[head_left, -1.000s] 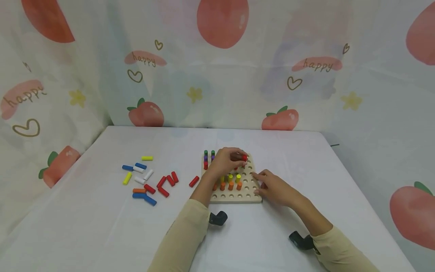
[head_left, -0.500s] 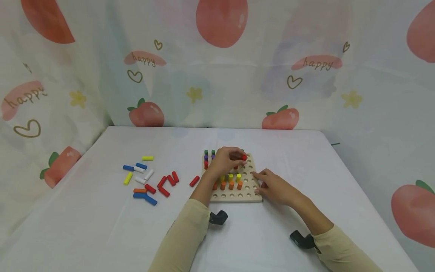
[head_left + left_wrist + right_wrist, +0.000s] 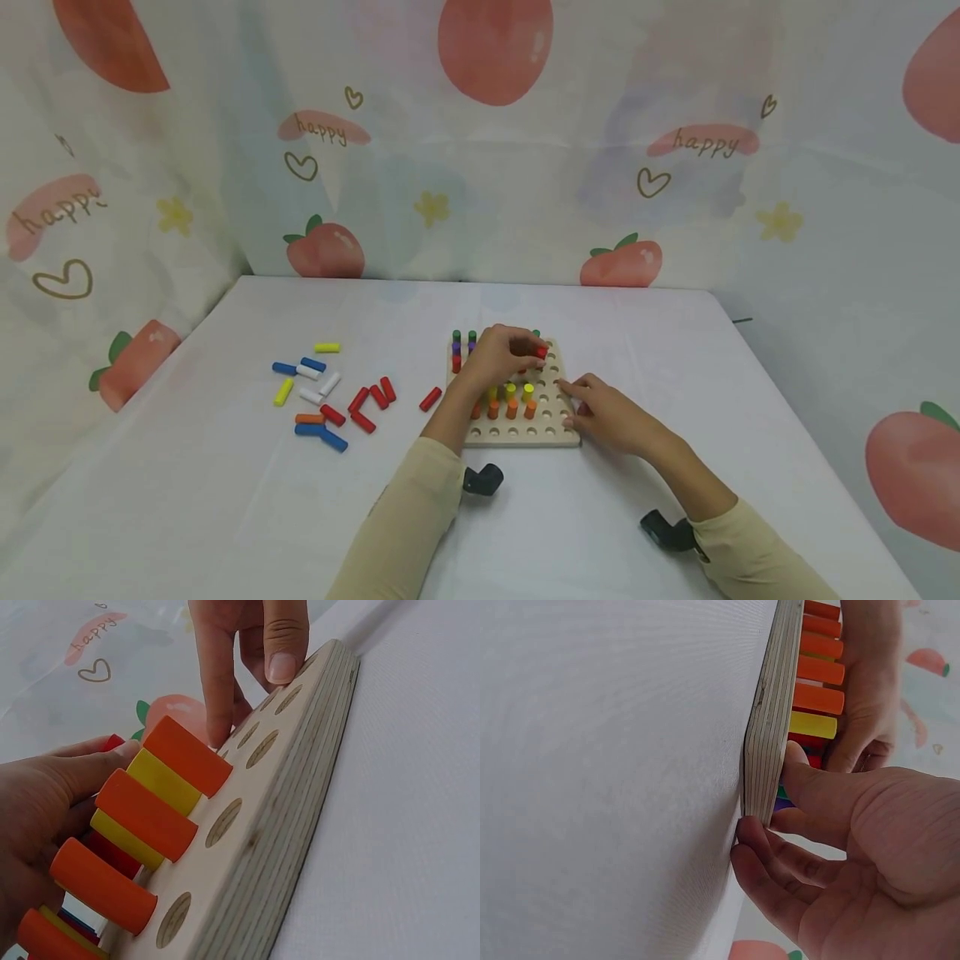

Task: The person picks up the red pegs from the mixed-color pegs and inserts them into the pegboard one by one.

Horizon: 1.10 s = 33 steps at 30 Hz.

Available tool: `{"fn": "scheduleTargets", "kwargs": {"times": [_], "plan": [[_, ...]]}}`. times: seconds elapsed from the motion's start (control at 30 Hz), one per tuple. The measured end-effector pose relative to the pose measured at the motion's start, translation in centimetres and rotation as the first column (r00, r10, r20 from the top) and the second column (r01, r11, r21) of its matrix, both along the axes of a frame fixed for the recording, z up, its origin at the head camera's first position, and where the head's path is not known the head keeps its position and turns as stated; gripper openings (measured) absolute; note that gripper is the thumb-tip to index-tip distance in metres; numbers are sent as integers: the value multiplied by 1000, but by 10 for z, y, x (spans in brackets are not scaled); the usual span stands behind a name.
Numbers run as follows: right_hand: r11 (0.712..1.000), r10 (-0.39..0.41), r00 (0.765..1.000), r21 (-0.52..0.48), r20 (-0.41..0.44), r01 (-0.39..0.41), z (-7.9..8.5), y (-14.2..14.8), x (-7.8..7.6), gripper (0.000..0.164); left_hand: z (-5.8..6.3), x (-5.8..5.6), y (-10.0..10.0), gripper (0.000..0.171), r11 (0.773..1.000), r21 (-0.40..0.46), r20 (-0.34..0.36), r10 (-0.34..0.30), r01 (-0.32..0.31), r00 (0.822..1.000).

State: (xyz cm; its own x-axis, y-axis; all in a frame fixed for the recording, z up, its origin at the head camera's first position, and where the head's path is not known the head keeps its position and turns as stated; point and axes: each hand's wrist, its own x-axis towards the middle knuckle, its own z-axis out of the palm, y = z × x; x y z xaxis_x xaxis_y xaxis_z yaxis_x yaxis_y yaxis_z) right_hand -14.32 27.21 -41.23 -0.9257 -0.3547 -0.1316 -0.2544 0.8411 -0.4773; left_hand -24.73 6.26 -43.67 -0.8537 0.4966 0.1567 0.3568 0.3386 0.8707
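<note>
White cloth (image 3: 570,533): bears pale plywood board (image 3: 522,442) with round holes. Right hand (image 3: 609,417): thumb and forefinger apart, touching board's right edge. Orange cylindrical pegs (image 3: 512,409): upright row. Left hand (image 3: 492,358): pinches red cylindrical peg (image 3: 542,353) at far right; seating unclear.

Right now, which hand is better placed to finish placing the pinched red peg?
Left, probably: the left hand pinches the red peg at the far right part of the pegboard, while the right hand grips its right edge. Whether the peg has entered a hole is unclear.
</note>
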Motion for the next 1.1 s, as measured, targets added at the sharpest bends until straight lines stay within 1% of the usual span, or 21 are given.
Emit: {"fn": "scheduleTargets", "kwargs": {"times": [0.13,0.37,0.7,0.93,1.1], "plan": [[1000,0,1000,3,5,0,0,-1,0,62,0,1,0,20,1000,-13,11,7,-7,1000],[1000,-8,1000,2,12,8,0,-1,-1,61,2,1,1,19,998,-60,28,28,-26,999],[1000,-3,1000,-3,13,3,0,-1,-1,62,1,2,2,21,994,-102,19,37,-35,999],[1000,-7,1000,0,10,7,-1,-1,-2,61,2,3,4,18,990,-124,7,63,-61,998],[1000,-4,1000,-2,9,4,-1,-1,-1,62,1,3,6,19,987,-144,-1,70,-69,998]]}}
